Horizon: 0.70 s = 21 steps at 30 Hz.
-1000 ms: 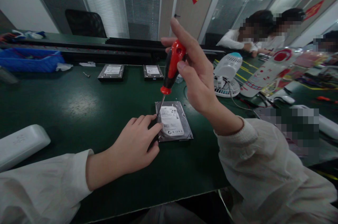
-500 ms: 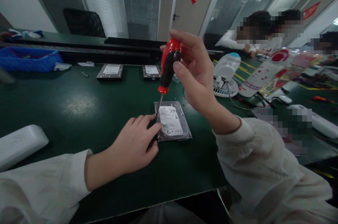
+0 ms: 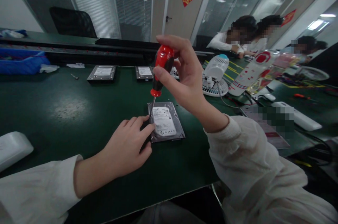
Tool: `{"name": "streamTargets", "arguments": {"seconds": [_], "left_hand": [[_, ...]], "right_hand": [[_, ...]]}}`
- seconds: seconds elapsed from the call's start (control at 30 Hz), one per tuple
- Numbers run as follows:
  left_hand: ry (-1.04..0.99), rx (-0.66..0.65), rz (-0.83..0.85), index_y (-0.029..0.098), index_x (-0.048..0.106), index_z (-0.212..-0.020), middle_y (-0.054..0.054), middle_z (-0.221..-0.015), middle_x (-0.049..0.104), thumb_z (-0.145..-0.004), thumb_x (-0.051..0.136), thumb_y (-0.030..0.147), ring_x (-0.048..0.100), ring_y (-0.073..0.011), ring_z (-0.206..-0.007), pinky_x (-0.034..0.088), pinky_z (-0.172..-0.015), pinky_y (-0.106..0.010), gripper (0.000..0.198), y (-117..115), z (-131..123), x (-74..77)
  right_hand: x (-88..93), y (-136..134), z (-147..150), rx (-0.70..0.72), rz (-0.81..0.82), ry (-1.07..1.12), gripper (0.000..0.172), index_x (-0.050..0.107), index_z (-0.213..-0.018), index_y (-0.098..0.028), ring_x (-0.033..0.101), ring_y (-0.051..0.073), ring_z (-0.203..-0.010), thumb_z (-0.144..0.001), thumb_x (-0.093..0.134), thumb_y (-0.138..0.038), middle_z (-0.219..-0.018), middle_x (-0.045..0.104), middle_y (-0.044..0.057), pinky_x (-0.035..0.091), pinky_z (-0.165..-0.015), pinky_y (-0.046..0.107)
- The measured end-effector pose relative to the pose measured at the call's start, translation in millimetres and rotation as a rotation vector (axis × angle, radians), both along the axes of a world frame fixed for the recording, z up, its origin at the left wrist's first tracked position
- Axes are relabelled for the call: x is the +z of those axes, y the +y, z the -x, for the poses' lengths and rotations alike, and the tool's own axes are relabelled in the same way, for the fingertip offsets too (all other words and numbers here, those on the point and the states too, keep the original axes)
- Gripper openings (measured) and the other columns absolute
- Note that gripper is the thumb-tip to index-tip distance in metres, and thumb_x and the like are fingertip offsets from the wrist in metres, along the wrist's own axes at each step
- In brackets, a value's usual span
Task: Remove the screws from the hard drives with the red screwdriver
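A silver hard drive (image 3: 169,125) with a white label lies flat on the dark green table (image 3: 66,111). My right hand (image 3: 182,76) is closed round a red and black screwdriver (image 3: 160,70), held nearly upright with its tip on the drive's far left edge. My left hand (image 3: 126,146) rests on the table against the drive's left side, fingers bent and touching its edge, holding nothing.
Two more hard drives (image 3: 101,73) (image 3: 144,72) lie farther back. A small white fan (image 3: 215,76) and a white bottle (image 3: 248,72) stand at the right. A white case (image 3: 13,148) sits at the left edge, a blue bin (image 3: 21,62) far left. Other people sit behind.
My right hand's fingers have shifted round the screwdriver handle, the pointing finger now curled over its top. The view has swung a little to the right. My left hand stays put.
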<state>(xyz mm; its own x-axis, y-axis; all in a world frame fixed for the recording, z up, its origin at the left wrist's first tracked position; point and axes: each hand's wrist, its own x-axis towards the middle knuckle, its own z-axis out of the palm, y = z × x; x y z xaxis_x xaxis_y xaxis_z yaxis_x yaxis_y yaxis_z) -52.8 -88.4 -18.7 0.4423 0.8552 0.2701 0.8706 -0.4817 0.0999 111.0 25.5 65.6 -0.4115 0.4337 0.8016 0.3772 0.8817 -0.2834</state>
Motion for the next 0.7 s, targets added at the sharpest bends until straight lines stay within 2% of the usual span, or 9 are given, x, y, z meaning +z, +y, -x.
{"name": "streamTargets", "arguments": {"seconds": [0.2, 0.33, 0.43, 0.57, 0.7], "left_hand": [[0.004, 0.0, -0.006, 0.017, 0.062, -0.122, -0.019, -0.132, 0.058, -0.086, 0.052, 0.021, 0.058, -0.0352, -0.113, 0.051, -0.088, -0.052, 0.038, -0.3, -0.1, 0.2], [-0.005, -0.005, -0.012, 0.018, 0.061, -0.123, -0.018, -0.131, 0.058, -0.087, 0.051, 0.022, 0.058, -0.0347, -0.113, 0.052, -0.087, -0.052, 0.038, -0.4, 0.8, -1.4], [-0.013, -0.002, -0.011, 0.019, 0.061, -0.124, -0.017, -0.132, 0.058, -0.087, 0.051, 0.022, 0.058, -0.0337, -0.113, 0.052, -0.088, -0.052, 0.038, 0.2, 1.7, -3.3], [-0.017, -0.003, -0.013, 0.019, 0.061, -0.123, -0.018, -0.131, 0.058, -0.087, 0.051, 0.022, 0.059, -0.0339, -0.113, 0.052, -0.089, -0.053, 0.038, 0.4, 1.7, -4.0], [-0.016, -0.008, -0.018, 0.018, 0.062, -0.123, -0.018, -0.13, 0.058, -0.087, 0.051, 0.022, 0.059, -0.0343, -0.112, 0.053, -0.088, -0.053, 0.038, -0.1, 1.0, -3.8]], "right_hand": [[1.0, -0.2, -1.8, -0.042, -0.022, -0.072, 0.046, 0.032, -0.147, -0.032, 0.052, 0.017, -0.136, -0.102, 0.033, -0.024, -0.15, 0.049, 0.003, 0.052, -0.109, 0.036], [1.1, -0.5, -1.7, -0.036, -0.048, -0.034, 0.042, 0.039, -0.141, -0.029, 0.057, 0.019, -0.128, -0.099, 0.045, -0.033, -0.145, 0.054, 0.006, 0.052, -0.11, 0.039], [1.1, 0.7, -1.8, -0.018, -0.056, -0.004, 0.041, 0.043, -0.139, -0.029, 0.056, 0.019, -0.129, -0.098, 0.047, -0.032, -0.142, 0.056, 0.004, 0.053, -0.108, 0.038], [2.6, 2.6, -4.2, 0.066, -0.035, -0.03, 0.045, 0.036, -0.146, -0.03, 0.057, 0.016, -0.129, -0.101, 0.038, -0.028, -0.146, 0.053, 0.001, 0.056, -0.102, 0.029], [4.2, 3.0, -6.0, 0.083, 0.018, -0.058, 0.046, 0.03, -0.148, -0.026, 0.059, 0.015, -0.127, -0.102, 0.034, -0.031, -0.142, 0.056, 0.005, 0.058, -0.093, 0.024]]}}
